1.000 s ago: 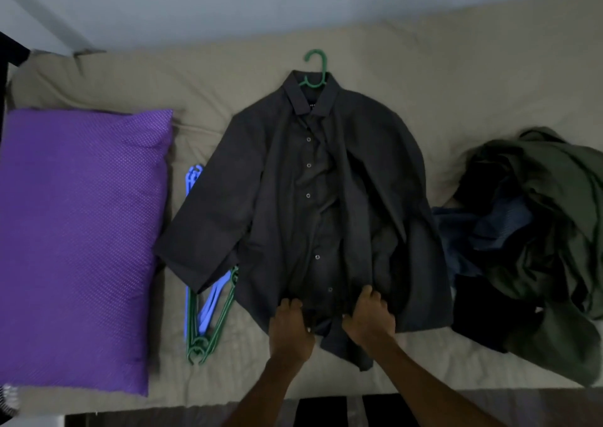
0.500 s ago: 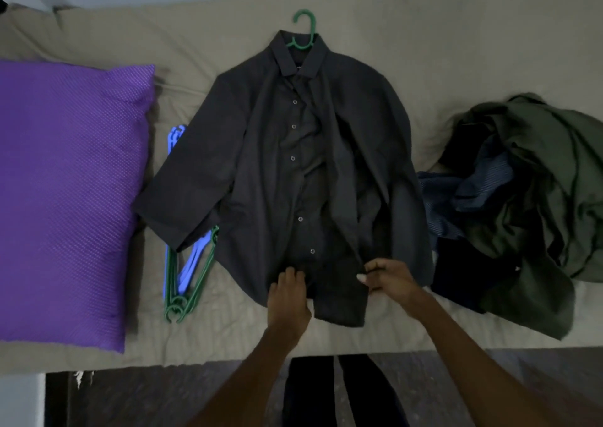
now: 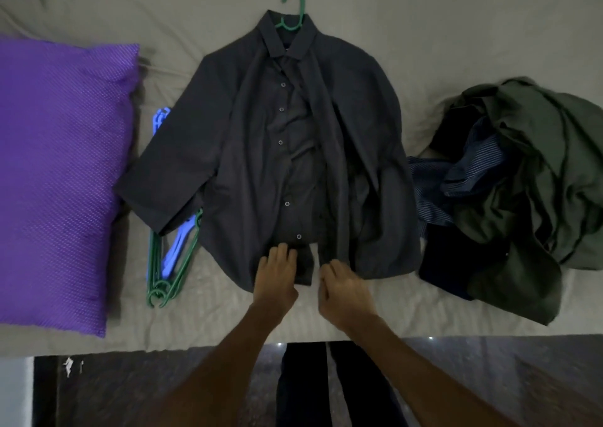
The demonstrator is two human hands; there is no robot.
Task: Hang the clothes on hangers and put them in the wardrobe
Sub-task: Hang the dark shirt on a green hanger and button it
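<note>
- Both forearms reach forward over the near edge of the bed [image 3: 424,34], palms down, at the hem of the dark shirt [image 3: 248,152].
- Left hand [image 3: 275,276]: fingers [image 3: 280,253] straight and close together, lying flat on the shirt's button-side front panel just below the lowest visible button.
- Right hand [image 3: 346,291]: fingers curled inward at the hem of the other front panel; whether they pinch the cloth cannot be told.
- Between the two hands the shirt's fronts lie slightly parted.
- The shirt is thin, matte, dark grey, collared and short-sleeved, spread flat beyond the fingers, with a green plastic hanger [image 3: 293,12] hooking out of the collar.
- Left of the left hand, partly under the shirt's sleeve: a bundle of green and blue plastic hangers [image 3: 169,263]; further left, a purple textured pillow [image 3: 58,172].
- Right of the right hand: a crumpled heap of olive, navy-striped and black clothes [image 3: 522,178].
</note>
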